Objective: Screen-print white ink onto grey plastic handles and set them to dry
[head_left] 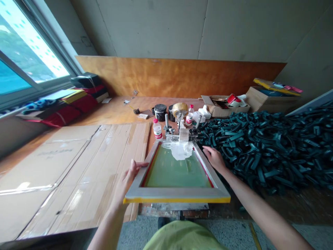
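Note:
A screen printing frame with grey metal rails and a green mesh lies in front of me, its near edge raised and lined in yellow. White ink is spread over the far end of the mesh. My left hand grips the frame's left rail, one finger lying across the top. Beside the far right rail is my right hand, its index finger extended and the others loosely bent, with nothing visible in it. A clamp stands at the frame's far end.
Dark plastic parts are heaped on the right. Flattened cardboard covers the left. Behind the frame stand a red-capped bottle, a black tub and a second bottle. Open cardboard boxes are at the back right.

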Motion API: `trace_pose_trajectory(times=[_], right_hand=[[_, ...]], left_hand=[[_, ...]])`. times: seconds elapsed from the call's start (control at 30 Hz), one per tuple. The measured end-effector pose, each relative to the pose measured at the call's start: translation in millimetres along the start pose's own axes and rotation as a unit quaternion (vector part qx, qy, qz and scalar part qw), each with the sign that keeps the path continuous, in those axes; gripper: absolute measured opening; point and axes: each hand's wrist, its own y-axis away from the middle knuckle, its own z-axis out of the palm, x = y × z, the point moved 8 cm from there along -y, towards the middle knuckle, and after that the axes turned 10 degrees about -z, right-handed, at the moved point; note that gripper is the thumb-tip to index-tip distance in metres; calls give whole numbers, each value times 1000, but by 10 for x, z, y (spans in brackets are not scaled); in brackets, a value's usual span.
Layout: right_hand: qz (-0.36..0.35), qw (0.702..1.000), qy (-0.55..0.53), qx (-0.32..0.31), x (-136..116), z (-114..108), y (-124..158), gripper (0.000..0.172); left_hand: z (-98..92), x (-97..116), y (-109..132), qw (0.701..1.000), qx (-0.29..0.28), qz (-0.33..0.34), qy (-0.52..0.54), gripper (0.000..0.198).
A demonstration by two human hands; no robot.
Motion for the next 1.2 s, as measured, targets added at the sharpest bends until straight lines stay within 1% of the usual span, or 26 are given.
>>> trace_pose_trajectory(times=[0.03,0.07,0.1,0.17,0.2,0.27,0.33,0.4,0.5,0.57,0.63,0.77,0.9,1.0,1.1,1.2], right_hand=[[19,1000,-2,23,86,-143,-68,39],[25,999,-10,43,122,-252,-159,38],[15,998,-21,59,96,-322,-272,37],[-51,996,-26,73,-126,-353,-530,35],[-96,993,-13,67,-292,-314,-653,37],[-166,985,34,33,-620,-157,-853,44],[-201,976,86,-24,-857,46,-982,47],[-206,967,130,-80,-975,214,-1051,42],[-172,955,181,-161,-973,370,-1076,31],[-148,944,208,-210,-940,430,-1039,28],[-143,931,238,-237,-951,448,-970,27],[-151,917,271,-251,-1081,413,-793,28],[-131,921,245,-273,-1209,385,-705,27],[-119,928,209,-284,-1265,417,-728,30],[-121,940,200,-249,-1263,450,-788,30],[-139,945,208,-212,-1217,520,-791,24]], left_hand=[[-15,-191,55,999,-7,-38,6,58],[-19,-353,103,998,-13,-66,11,55],[-15,-487,139,996,-20,-86,15,53],[3,-671,164,994,-29,-103,23,53],[8,-730,156,994,-31,-103,28,56],[10,-812,120,994,-32,-100,40,67],[-1,-876,84,993,-31,-103,49,80],[-15,-929,64,992,-29,-109,49,85],[-18,-968,60,992,-36,-107,51,83],[-17,-982,57,992,-39,-105,55,84],[-23,-992,47,992,-34,-104,65,86],[-27,-1002,19,991,-27,-103,81,89],[-20,-1037,10,992,-34,-99,66,88],[-51,-1116,-21,996,-27,-88,16,88],[-106,-1240,-99,997,-9,-66,-45,87],[-143,-1393,-197,996,-4,-50,-73,86]])
